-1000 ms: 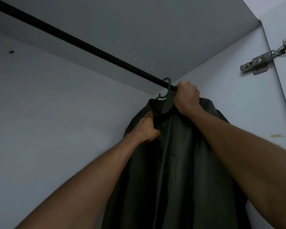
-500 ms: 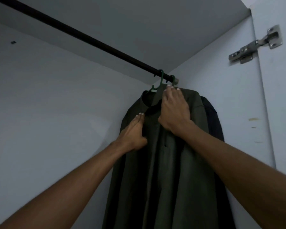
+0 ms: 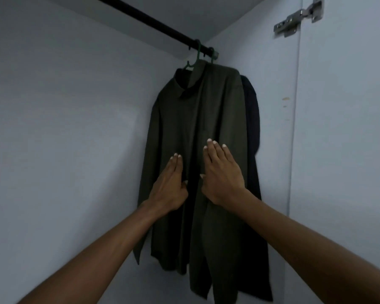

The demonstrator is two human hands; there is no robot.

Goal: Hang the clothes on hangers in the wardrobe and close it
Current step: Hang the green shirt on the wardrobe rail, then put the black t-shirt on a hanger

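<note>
I see shirt (image 3: pixel 198 132) hanging long axis vertical from rail (image 3: pixel 162 26). Left hand (image 3: pixel 170 185), right hand (image 3: pixel 223 174) flat on front, fingers straight, holding nothing. Right nearer door hinge (image 3: pixel 298 17).

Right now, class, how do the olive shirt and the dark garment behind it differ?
The olive shirt hangs in front, in full view; the dark garment shows only as a strip. Both hands press flat on the olive shirt; neither touches the dark garment. Both hang from the rod.
</note>
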